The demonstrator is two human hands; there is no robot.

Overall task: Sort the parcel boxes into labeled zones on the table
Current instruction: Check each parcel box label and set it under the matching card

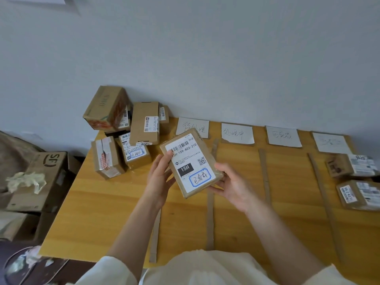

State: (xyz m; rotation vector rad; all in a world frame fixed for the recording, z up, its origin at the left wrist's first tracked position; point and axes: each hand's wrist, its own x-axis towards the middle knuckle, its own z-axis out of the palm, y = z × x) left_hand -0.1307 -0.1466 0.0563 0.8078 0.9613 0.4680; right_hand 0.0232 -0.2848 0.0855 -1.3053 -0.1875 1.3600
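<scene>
Parcel box [192,163] held tilted above the desk [115,194], brown cardboard, white shipping label facing up with barcode, "15H" black block, QR code and a blue-outlined handwritten stamp. Left hand [159,177] grips its left edge, thumb over the label; right hand [232,186] cups its lower right corner, fingers curled under. Pile of unsorted boxes [125,130] at far left desk corner against the wall. Four paper zone labels [237,133] along the back edge, cardboard strips [265,177] dividing zones. Two sorted boxes [357,182] in the rightmost zone. SF carton [44,177] beside the desk, crumpled paper [26,181] on top
</scene>
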